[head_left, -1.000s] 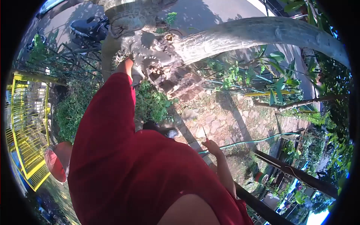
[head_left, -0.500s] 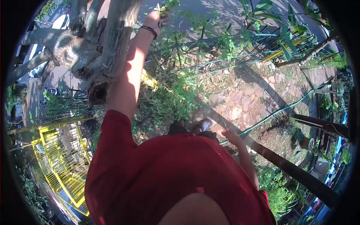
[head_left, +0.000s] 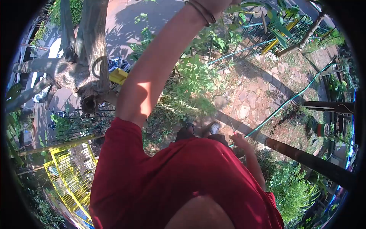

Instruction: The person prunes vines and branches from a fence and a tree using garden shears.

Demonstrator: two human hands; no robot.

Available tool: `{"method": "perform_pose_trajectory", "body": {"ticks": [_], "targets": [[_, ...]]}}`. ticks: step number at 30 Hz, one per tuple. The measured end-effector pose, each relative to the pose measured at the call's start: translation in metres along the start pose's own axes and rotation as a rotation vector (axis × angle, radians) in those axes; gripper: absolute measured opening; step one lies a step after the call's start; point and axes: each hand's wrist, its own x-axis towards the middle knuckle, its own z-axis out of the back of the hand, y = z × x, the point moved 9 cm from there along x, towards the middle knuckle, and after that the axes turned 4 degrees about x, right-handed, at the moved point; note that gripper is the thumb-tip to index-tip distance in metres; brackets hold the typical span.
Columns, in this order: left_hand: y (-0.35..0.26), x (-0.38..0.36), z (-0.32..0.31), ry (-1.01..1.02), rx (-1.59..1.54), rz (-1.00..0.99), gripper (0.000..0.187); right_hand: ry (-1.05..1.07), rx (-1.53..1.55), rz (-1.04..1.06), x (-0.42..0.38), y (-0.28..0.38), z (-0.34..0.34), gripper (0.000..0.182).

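Note:
My left hand [head_left: 218, 5] is stretched far out at the top edge, with dark bands at the wrist. Its fingers are mostly cut off by the frame, so what they hold cannot be seen. Green leafy plants [head_left: 194, 72] grow below and beside that forearm. Low at my right side, my right hand [head_left: 239, 141] is closed around a slim tool [head_left: 234, 132] with a small red part. The tool is too small to name for certain. A green hose [head_left: 280, 108] runs along the ground close by that hand.
A thick tree trunk [head_left: 97, 49] with cut branches stands at left. Below it is a yellow wire cage [head_left: 70, 179]. A dark pole [head_left: 305, 156] slants across the right. A wire fence [head_left: 244, 47] borders the stone paving [head_left: 248, 97]. My shoes [head_left: 214, 128] show below.
My left arm has swung to the right and outward, taking the hand to the frame's edge; earlier it pinched a green leafy sprig. The view has shifted slightly. My right hand stays low.

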Motion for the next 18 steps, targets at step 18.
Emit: {"method": "perform_pose_trajectory", "body": {"ticks": [18], "targets": [[0.321,-0.409,0.017,1.248,1.138,0.959,0.059,0.189,-0.594,0.149,0.070,-0.151,-0.035,0.039]]}}
